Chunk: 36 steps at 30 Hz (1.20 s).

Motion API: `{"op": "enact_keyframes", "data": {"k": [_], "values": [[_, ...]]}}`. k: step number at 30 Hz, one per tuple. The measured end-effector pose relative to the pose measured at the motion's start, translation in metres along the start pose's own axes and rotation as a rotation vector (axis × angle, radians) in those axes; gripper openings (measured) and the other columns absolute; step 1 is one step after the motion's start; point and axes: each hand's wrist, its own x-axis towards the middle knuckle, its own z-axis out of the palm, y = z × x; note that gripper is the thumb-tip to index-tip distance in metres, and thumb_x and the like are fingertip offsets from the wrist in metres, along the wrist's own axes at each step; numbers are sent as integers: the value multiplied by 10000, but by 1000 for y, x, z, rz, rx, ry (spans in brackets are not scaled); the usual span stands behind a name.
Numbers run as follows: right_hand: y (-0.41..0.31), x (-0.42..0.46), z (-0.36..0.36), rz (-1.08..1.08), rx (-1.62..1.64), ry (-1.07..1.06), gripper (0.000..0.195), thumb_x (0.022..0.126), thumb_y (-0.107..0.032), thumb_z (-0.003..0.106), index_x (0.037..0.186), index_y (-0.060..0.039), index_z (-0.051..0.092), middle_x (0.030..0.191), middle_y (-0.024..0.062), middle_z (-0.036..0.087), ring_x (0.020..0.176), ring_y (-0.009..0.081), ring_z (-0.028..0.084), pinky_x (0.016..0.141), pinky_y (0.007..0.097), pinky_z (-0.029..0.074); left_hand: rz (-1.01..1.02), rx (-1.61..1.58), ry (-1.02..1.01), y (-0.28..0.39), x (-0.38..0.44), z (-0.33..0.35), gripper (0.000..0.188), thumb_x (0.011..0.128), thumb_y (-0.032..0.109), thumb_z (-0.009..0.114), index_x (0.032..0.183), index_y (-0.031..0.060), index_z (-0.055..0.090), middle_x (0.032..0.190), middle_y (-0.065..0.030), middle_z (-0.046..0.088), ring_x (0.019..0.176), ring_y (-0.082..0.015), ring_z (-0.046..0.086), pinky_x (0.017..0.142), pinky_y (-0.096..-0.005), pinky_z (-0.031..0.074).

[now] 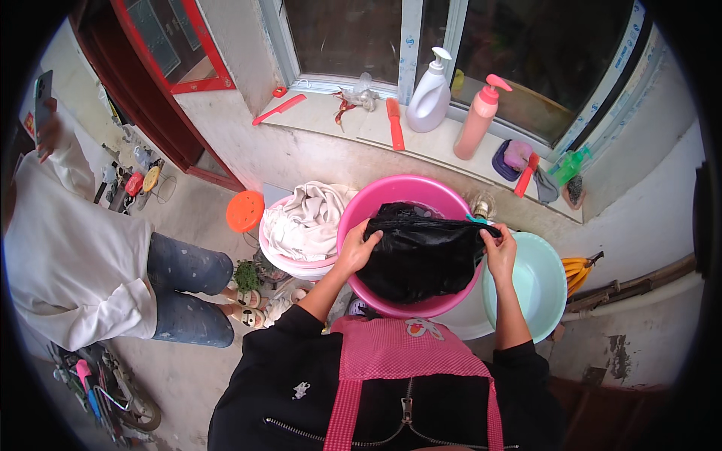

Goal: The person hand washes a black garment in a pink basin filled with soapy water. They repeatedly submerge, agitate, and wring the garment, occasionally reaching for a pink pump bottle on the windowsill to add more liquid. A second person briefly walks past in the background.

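Observation:
A wet black garment (420, 259) is stretched between my two hands over a pink plastic basin (383, 194). My left hand (359, 245) pinches its upper left edge, thumb on top. At the upper right corner, my right hand (499, 248) grips the cloth between thumb and fingers. Part of the garment hangs down inside the basin, where a little sudsy water shows behind it. To the left, whitish wet cloths (310, 220) are heaped in a smaller pink tub (271, 251). A mint-green basin (555, 287) stands at the right, beside my right forearm.
On the windowsill (361, 127) stand a white pump bottle (430, 96) and a pink pump bottle (478, 121), with red-handled brushes (396, 124) and a red comb (279, 109). An orange stool (245, 211) is left of the tubs. Another person (79, 242) stands at the left holding a phone (42, 107).

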Motion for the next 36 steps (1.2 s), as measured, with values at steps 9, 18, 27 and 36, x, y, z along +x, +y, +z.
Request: {"op": "enact_keyframes", "data": {"k": [9, 18, 27, 36], "values": [[-18, -39, 76, 30, 331, -604, 732, 739, -158, 841, 1337, -97, 423, 1138, 70, 541, 1075, 162, 528, 937, 289, 426, 6, -239, -389, 46, -32, 63, 368, 1025, 223, 469, 1313, 2, 528, 1131, -73, 627, 877, -147, 595, 828, -277, 511], [-27, -34, 66, 165, 577, -639, 540, 751, 39, 637, 1255, -116, 523, 1222, 65, 468, 1144, 148, 458, 968, 281, 388, -26, -142, -72, 21, 13, 22, 711, 731, -110, 586, 1402, 83, 448, 1319, -90, 472, 1134, -189, 528, 1018, -340, 418], [-79, -5, 84, 68, 810, -375, 355, 919, -35, 605, 1246, -41, 466, 1248, 124, 567, 1250, 278, 548, 1023, 357, 464, -527, -1256, -877, -29, -7, 23, 543, 997, 476, 478, 1306, 30, 495, 1068, -108, 615, 876, -152, 594, 848, -252, 499], [-90, 10, 78, -32, 971, -312, 147, 923, -142, 661, 975, -90, 534, 916, 2, 609, 840, 97, 611, 809, 279, 523, -748, -941, -654, -39, -16, 50, 1108, 808, 743, 497, 1468, -95, 195, 1505, -231, 321, 1410, -326, 331, 1140, -411, 336]]}}
